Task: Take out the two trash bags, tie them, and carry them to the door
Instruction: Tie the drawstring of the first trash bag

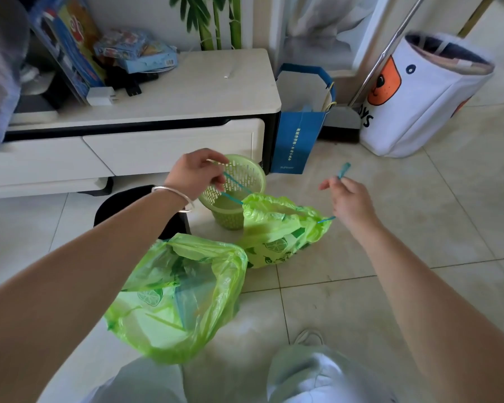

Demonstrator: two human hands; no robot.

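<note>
With the left hand (197,170) and right hand (350,199) each pinching a blue drawstring (233,184) of the far trash bag (277,228) on the floor, pull apart evenly until its mouth closes

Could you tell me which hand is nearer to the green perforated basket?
Left. The left hand overlaps the basket rim in view, pinching a blue drawstring; the right hand is off to its right, over tiles.
</note>
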